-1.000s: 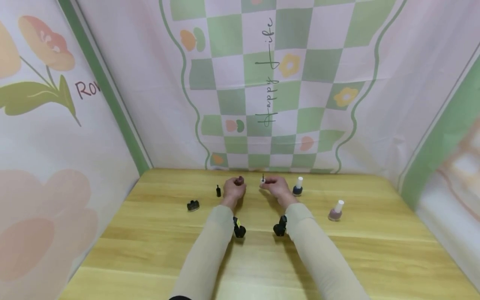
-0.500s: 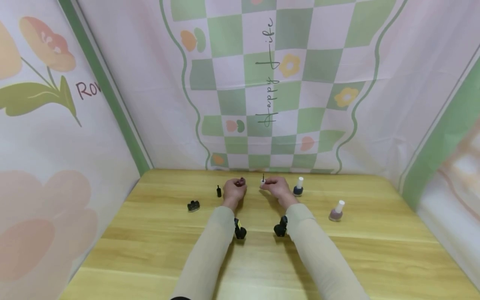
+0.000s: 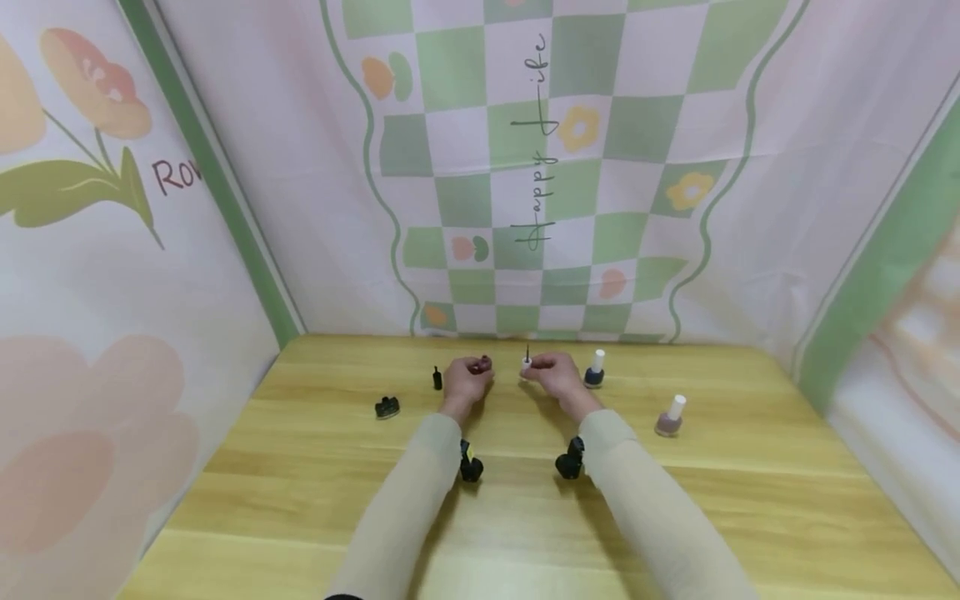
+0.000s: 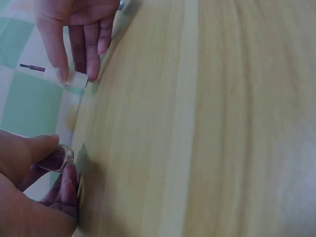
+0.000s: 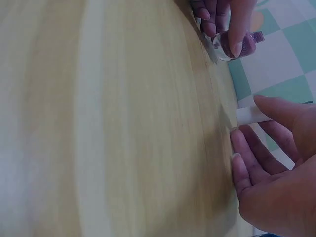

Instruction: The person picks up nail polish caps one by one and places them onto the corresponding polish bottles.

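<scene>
Thumb and fingertips of the left hand (image 3: 467, 382) pinch an uncapped purple nail polish bottle (image 4: 57, 159) near the wooden table's (image 3: 525, 542) back edge. Apart from it, the right hand (image 3: 557, 375) pinches a white cap (image 5: 248, 115), brush (image 3: 527, 352) up. Rightward stand white-capped dark blue (image 3: 594, 377) and mauve nail polishes (image 3: 670, 423); leftward, two small black objects (image 3: 387, 407), unclear.

A slightly wider gap
Behind the left hand (image 3: 463, 381) and right hand (image 3: 558, 377), the wrist cameras (image 3: 471, 470) have edged apart.
</scene>
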Motion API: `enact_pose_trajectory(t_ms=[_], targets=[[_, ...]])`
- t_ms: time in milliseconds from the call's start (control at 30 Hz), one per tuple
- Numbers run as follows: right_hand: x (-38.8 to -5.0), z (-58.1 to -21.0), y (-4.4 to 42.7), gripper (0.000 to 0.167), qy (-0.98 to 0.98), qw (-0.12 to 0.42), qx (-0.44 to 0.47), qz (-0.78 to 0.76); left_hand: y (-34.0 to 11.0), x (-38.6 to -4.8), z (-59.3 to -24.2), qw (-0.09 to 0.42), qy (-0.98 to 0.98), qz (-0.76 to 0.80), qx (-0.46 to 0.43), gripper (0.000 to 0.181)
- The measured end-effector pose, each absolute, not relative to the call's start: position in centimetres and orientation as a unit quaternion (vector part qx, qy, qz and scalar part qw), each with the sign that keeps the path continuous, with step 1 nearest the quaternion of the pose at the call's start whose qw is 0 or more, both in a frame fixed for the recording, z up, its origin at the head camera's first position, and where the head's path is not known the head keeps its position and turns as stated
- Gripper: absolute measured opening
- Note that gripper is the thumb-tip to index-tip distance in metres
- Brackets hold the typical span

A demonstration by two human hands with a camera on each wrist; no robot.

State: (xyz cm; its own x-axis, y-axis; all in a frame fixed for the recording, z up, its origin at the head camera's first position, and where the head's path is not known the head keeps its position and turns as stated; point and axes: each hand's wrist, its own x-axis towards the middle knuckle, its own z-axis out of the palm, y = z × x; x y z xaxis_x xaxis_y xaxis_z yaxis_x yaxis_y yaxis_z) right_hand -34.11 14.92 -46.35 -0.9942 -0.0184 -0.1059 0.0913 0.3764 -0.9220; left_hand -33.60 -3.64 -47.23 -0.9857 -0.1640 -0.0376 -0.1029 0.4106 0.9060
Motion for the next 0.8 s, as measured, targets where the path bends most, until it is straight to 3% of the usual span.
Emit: enact_pose_trajectory(t_ms=[633, 800], targets=[[-31.6, -44.7, 16.2, 0.045, 0.817, 0.076, -0.036, -0.57, -4.8, -31.7, -45.2, -0.007, -0.847, -0.53, -0.036, 0.024], [-30.8, -44.1, 16.4, 0.039, 0.829, 0.067, -0.057, -0.552, -5.3, -31.3, -44.9, -0.019, -0.841, -0.537, -0.061, 0.025]])
